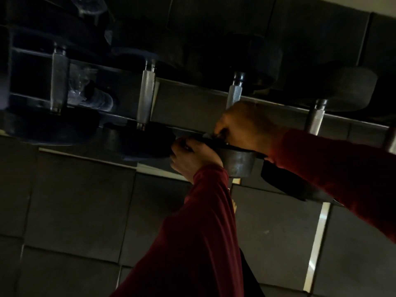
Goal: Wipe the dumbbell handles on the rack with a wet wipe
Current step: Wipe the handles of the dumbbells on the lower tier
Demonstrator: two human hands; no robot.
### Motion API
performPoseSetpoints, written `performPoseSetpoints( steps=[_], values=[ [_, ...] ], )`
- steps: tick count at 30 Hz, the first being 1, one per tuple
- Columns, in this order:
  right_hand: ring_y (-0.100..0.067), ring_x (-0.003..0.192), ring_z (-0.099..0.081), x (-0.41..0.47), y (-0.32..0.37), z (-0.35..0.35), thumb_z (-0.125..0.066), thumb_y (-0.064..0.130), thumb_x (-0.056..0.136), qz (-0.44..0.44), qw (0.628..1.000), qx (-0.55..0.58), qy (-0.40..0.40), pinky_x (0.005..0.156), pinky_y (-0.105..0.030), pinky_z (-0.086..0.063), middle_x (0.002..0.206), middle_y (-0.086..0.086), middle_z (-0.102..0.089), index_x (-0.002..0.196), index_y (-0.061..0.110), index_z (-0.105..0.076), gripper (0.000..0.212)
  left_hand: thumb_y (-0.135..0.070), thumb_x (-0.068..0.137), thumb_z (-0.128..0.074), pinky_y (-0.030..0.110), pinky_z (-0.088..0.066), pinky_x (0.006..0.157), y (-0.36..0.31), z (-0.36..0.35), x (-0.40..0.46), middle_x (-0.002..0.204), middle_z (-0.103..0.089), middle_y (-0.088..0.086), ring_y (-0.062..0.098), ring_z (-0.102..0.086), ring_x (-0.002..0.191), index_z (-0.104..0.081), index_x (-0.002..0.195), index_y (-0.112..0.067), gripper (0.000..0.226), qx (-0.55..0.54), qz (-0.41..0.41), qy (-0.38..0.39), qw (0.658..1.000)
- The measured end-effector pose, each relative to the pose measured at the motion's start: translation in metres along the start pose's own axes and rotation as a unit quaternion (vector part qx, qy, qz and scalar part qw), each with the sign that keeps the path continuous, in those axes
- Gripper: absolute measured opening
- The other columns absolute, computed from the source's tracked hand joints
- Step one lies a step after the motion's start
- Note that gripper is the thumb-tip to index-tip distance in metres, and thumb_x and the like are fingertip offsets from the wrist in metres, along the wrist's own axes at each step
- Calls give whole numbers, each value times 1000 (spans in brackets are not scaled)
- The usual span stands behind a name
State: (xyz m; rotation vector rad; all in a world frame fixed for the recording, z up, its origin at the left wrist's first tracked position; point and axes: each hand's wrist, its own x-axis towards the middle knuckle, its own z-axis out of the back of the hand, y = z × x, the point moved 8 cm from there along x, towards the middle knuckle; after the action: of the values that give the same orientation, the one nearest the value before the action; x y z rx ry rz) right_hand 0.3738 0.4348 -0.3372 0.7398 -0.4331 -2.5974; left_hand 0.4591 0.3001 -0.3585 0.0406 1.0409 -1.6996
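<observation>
Several black dumbbells with knurled steel handles lie across a dark rack (102, 68). My right hand (246, 127) curls round the lower end of the third dumbbell's handle (234, 94). A pale scrap, apparently the wet wipe (206, 135), shows under its fingertips. My left hand (192, 156) grips the rim of that dumbbell's near head (237, 166), just below and left of the right hand. Both arms wear red sleeves. Bare handles stand to the left (146, 95) and far left (59, 80), and another to the right (315, 122).
The view is dim and tilted. Dark square floor tiles (75, 200) lie under the rack, with a pale strip (317, 243) between two of them at the right. A clear plastic item (85, 91) sits behind the far-left handle.
</observation>
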Motion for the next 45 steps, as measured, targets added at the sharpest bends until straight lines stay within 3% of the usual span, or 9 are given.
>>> performPoseSetpoints(
  steps=[7, 11, 15, 20, 26, 34, 38, 42, 45],
  values=[
    [-19, 98, -66, -47, -49, -14, -70, 11, 84, -263, 941, 174, -119, 81, -35, -57, 109, 0, -70, 103, 19, -75, 20, -16, 93, -52, 31, -29, 87, -2, 0, 1, 117, -62, 20, 36, -49, 111, -64, 117, -7, 28, 7, -7, -8, 1000],
    [-17, 88, -65, -41, -66, -25, -72, 27, 86, -333, 922, 172, -99, 72, -32, -55, 98, 1, -68, 97, 19, -73, 14, -19, 94, -50, 30, -31, 87, -2, -1, 0, 116, -61, 18, 34, -49, 112, -64, 117, -10, 28, 11, -4, -7, 1000],
    [-23, 98, -67, -35, -75, -37, -78, 18, 82, -338, 908, 240, -56, 86, -39, -58, 106, -7, -69, 99, 10, -75, 19, -20, 95, -50, 28, -31, 86, -1, -1, 0, 116, -61, 17, 34, -49, 112, -64, 117, -10, 28, 11, -1, -7, 1000],
    [-15, 97, -63, -41, -78, -47, -80, 11, 78, -339, 865, 363, -76, 63, -17, -47, 109, -2, -64, 81, 22, -71, 14, -20, 94, -51, 35, -35, 90, -2, -2, 0, 113, -61, 21, 37, -49, 110, -63, 116, -8, 28, 20, -18, -16, 1000],
    [-24, 96, -66, -32, -72, -34, -77, 19, 81, -321, 909, 247, -104, 83, -42, -58, 100, -7, -67, 88, 8, -72, 14, -20, 94, -50, 36, -35, 91, -4, -2, -1, 115, -60, 22, 38, -49, 112, -62, 118, -8, 29, 26, -11, -7, 1000],
    [-2, 78, -67, -51, -70, -36, -82, 16, 72, -311, 885, 318, -139, 73, -33, -61, 79, 13, -70, 72, 30, -68, 20, -19, 94, -49, 37, -37, 90, -4, -1, -2, 111, -62, 23, 39, -51, 110, -63, 115, -7, 29, 29, -22, -7, 999],
    [0, 68, -65, -50, -55, -16, -80, 36, 75, -274, 905, 234, -225, 66, -27, -58, 72, 14, -69, 73, 29, -68, 14, -20, 94, -49, 36, -35, 90, -4, -2, -1, 113, -61, 23, 38, -50, 110, -62, 118, -7, 29, 31, -18, -9, 999],
    [-7, 69, -67, -50, -60, 5, -73, 41, 79, -287, 865, 217, -349, 61, -32, -58, 76, 9, -71, 77, 22, -69, 20, -18, 94, -49, 35, -33, 89, -4, -3, 1, 113, -61, 24, 38, -50, 109, -62, 118, -7, 29, 34, -25, -11, 999],
    [-9, 75, -68, -44, -74, 16, -80, 33, 75, -364, 786, 281, -412, 68, -34, -59, 77, 13, -70, 77, 25, -70, 13, -18, 94, -49, 36, -34, 89, -4, -4, 0, 113, -60, 24, 39, -50, 110, -62, 118, -6, 30, 36, -26, -6, 999]
  ],
)
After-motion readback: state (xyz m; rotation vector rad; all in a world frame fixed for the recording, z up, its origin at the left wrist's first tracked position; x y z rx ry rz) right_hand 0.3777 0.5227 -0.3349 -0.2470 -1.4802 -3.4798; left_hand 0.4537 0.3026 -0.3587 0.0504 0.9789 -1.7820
